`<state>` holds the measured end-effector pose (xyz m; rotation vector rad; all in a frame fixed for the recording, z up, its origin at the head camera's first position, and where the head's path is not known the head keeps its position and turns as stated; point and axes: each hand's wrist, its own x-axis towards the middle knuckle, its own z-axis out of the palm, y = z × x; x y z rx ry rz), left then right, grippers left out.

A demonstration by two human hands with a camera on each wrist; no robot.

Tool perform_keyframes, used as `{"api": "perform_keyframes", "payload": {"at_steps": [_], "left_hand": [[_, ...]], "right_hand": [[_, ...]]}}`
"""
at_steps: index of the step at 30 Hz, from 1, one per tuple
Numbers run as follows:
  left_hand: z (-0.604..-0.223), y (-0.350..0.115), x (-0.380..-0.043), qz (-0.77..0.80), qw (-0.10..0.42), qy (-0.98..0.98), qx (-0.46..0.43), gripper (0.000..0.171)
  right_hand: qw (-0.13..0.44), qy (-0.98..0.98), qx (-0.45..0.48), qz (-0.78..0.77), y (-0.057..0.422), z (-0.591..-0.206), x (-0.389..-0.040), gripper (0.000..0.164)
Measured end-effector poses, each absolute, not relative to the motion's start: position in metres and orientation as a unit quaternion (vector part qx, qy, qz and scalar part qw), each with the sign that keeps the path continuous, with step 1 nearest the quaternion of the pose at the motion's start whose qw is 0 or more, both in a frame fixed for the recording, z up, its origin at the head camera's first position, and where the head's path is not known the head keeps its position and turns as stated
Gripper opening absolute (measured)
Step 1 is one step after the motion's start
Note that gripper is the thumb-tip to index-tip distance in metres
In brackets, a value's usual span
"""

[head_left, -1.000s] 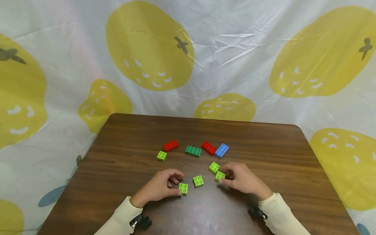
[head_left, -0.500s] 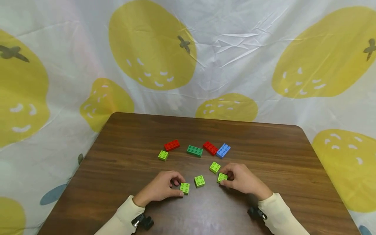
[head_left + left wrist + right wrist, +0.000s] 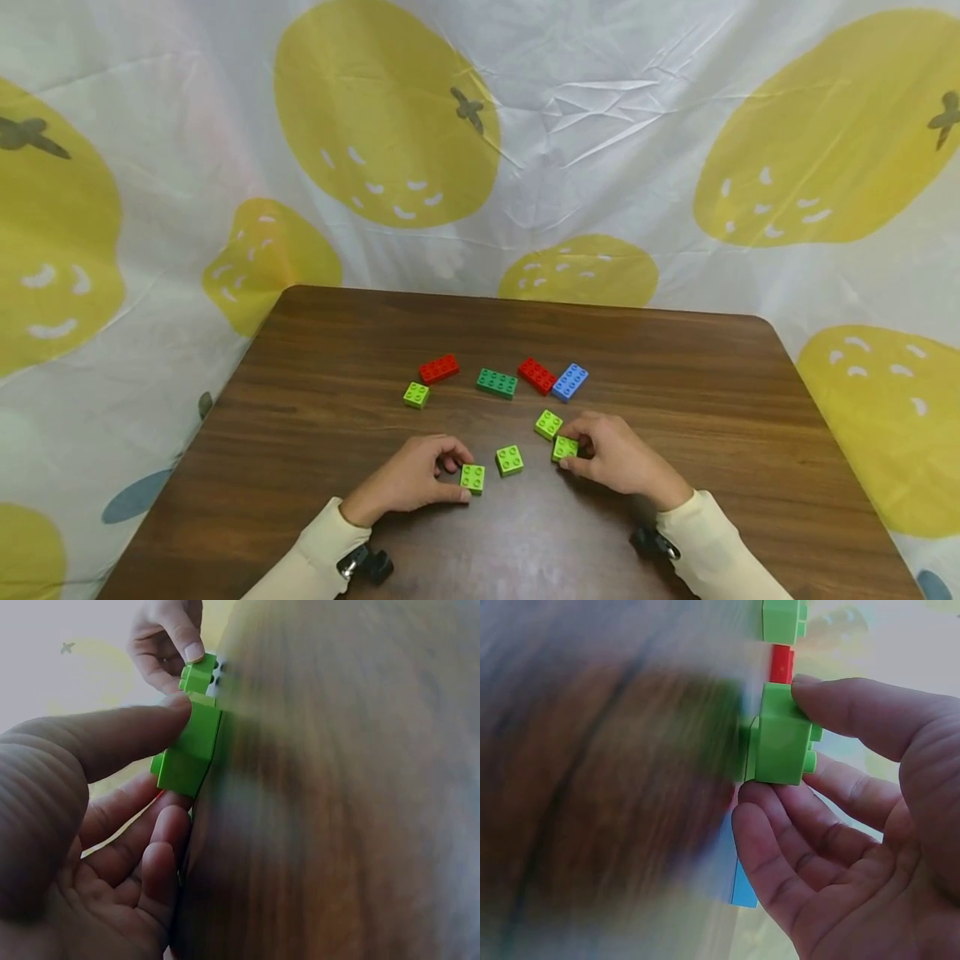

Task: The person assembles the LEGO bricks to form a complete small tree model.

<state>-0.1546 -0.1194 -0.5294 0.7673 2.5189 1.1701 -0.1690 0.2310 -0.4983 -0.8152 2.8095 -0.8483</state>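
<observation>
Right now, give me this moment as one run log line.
left hand: holds lime brick | right hand: holds another lime brick | between hands: third lime brick | farther back: green brick, blue brick

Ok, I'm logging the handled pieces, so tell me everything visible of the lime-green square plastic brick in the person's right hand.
The lime-green square brick looks like smooth plastic, with plain sides and round studs in two rows of two. It stands studs up, on or close to the dark brown wood-grain table. The person's right hand pinches it by opposite sides. A matching lime-green brick lies just beyond it; whether they touch is unclear.
</observation>
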Motion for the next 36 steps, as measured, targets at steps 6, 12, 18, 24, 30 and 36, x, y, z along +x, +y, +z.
{"api": "perform_keyframes", "payload": {"at_steps": [6, 12, 18, 24, 30, 36], "left_hand": [[-0.529, -0.12, -0.155, 0.4, 0.133, 0.867, 0.267, 0.035], [-0.53, -0.121, -0.157, 0.402, 0.142, 0.867, 0.26, 0.034], [-0.529, -0.121, -0.158, 0.405, 0.146, 0.866, 0.255, 0.034], [-0.528, -0.12, -0.157, 0.402, 0.144, 0.868, 0.254, 0.034], [-0.527, -0.12, -0.157, 0.408, 0.147, 0.866, 0.251, 0.035], [-0.528, -0.12, -0.157, 0.409, 0.143, 0.864, 0.255, 0.034]], "right_hand": [[0.032, 0.919, -0.271, -0.284, 0.227, -0.496, -0.168, 0.033], [0.01, 0.914, -0.278, -0.294, 0.219, -0.491, -0.167, 0.032], [-0.019, 0.906, -0.299, -0.299, 0.207, -0.488, -0.166, 0.035], [-0.029, 0.897, -0.312, -0.313, 0.194, -0.487, -0.166, 0.037], [-0.03, 0.884, -0.331, -0.33, 0.18, -0.484, -0.168, 0.036], [-0.03, 0.873, -0.349, -0.34, 0.164, -0.482, -0.169, 0.037]]}}
